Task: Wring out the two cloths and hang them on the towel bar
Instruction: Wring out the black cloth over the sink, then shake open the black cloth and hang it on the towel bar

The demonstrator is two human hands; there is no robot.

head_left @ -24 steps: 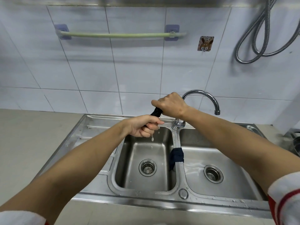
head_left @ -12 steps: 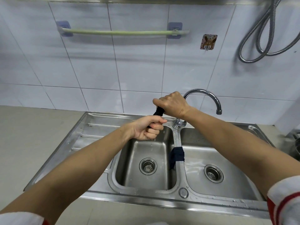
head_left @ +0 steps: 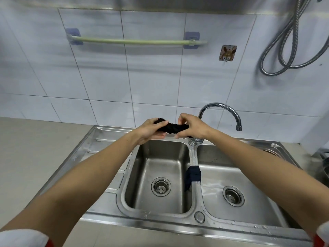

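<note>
A dark, twisted cloth [head_left: 173, 127] stretches level between my hands above the back rim of the left basin. My left hand [head_left: 151, 130] grips its left end and my right hand [head_left: 191, 128] grips its right end. A second dark cloth [head_left: 193, 174] is draped over the divider between the two basins of the steel sink [head_left: 110, 198]. The pale green towel bar [head_left: 135, 41] is fixed high on the tiled wall, bare, well above and a little left of my hands.
A curved chrome tap [head_left: 222, 108] rises just right of my right hand, its spout over the right basin. A small decorated wall hook [head_left: 227, 52] is right of the bar. A metal shower hose [head_left: 284, 50] loops at the upper right. Beige counter [head_left: 35, 157] lies left.
The cloth was held steeply, right hand above left, with water dripping. Now both hands have levelled out and moved apart, so the twisted cloth lies horizontal between them. The view has tilted down.
</note>
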